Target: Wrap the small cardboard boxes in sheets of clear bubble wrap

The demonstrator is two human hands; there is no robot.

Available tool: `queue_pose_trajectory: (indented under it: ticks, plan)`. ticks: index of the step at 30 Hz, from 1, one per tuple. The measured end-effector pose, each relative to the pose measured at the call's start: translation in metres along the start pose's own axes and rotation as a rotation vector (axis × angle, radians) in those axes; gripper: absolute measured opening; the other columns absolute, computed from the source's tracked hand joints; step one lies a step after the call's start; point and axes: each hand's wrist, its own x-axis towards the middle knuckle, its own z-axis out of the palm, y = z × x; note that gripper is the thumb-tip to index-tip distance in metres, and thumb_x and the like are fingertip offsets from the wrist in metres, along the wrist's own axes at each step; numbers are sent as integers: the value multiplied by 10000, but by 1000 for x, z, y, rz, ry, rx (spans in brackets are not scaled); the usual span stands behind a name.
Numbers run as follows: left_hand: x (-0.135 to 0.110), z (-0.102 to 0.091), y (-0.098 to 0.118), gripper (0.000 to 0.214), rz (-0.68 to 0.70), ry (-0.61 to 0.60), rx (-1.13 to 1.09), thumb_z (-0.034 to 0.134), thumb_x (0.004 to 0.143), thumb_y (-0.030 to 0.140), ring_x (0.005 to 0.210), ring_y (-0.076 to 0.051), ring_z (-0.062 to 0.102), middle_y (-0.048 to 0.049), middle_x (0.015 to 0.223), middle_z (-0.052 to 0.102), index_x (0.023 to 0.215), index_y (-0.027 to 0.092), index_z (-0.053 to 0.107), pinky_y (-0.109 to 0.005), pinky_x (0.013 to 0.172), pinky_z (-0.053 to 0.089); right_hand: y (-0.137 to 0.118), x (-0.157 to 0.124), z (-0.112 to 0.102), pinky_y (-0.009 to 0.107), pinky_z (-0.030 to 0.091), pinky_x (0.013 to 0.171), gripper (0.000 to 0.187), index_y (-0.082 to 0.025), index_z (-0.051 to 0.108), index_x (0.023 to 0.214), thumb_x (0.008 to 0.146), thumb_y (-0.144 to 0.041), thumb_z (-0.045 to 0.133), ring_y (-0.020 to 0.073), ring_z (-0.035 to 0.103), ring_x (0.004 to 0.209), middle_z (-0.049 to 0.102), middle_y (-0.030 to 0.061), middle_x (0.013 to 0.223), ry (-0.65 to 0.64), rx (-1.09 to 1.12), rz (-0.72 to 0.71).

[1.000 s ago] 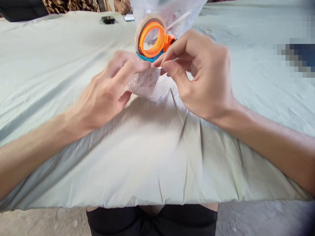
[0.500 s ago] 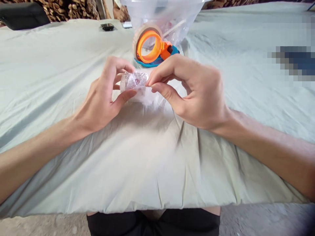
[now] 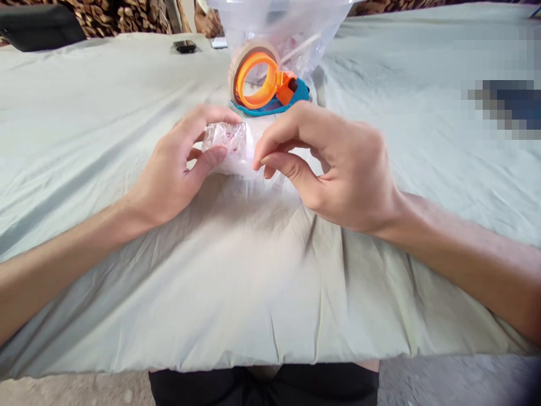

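Observation:
A small clear plastic-wrapped bundle with something pinkish inside rests on the pale green cloth. My left hand grips its left side between thumb and fingers. My right hand is at the bundle's right side, thumb and forefinger pinched together on the wrap's edge. Just behind the hands stands an orange and blue tape dispenser with a roll of tape in it.
A large clear plastic bag stands behind the dispenser. A dark phone lies at the far edge, and another person's hand shows beyond it. A black object sits at the far left. The table's near edge runs by my legs.
Both hands have come down and toward me with the bundle, which now rests low on the cloth. The dispenser is fully in view behind them.

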Motion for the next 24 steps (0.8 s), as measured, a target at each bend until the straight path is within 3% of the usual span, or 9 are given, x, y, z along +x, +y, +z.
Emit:
queue_pose_trajectory:
  ticks: [5,8,14,16,18,20,24]
  plan:
    - [0,-1,-5,298,-6,-8,4,607,1140,434,1175,-225,738,-8,1499,723,1430,371,636,-404,932,676,-3,-1,-2,413,687,849,163,-292,624,970,1126,-339,632,183,671,752,709,12,991,33,22,7]
    - [0,-1,-7,304,-1,-1,-5,602,1140,448,1234,-237,725,-4,1511,721,1432,367,634,-425,970,680,0,0,-3,409,670,836,140,-293,622,979,1112,-302,665,196,662,783,686,22,998,71,49,-22]
    - [-1,0,-1,317,-29,-6,15,639,1106,405,1111,-220,728,7,1502,730,1421,385,663,-419,858,684,8,1,-3,396,604,976,135,-292,665,980,1100,-234,679,211,694,958,712,8,1032,142,1,9]
    - [-1,0,0,322,-21,2,17,633,1103,399,1071,-216,726,7,1474,739,1423,391,672,-416,826,677,10,2,-3,383,592,989,95,-297,685,1041,1071,-214,723,209,704,985,725,16,1107,165,39,18]
    - [-2,0,0,321,-17,9,10,634,1102,385,1052,-216,726,3,1454,746,1419,386,682,-417,825,676,10,4,-4,375,593,994,185,-298,680,1129,1020,-201,793,210,719,1006,727,25,1157,168,96,18]
    - [-2,0,-1,321,-20,11,16,638,1102,373,1082,-224,730,-1,1459,746,1421,377,683,-418,847,679,5,10,-9,362,602,1009,276,-285,672,1159,970,-167,835,206,726,1039,736,38,1222,165,126,40]
    - [-2,-1,-5,327,6,-11,35,627,1116,412,1120,-226,753,-11,1454,751,1438,371,669,-379,845,684,-24,15,-33,334,645,1036,244,-261,734,1053,932,-59,799,196,729,1104,770,56,1276,224,139,153]
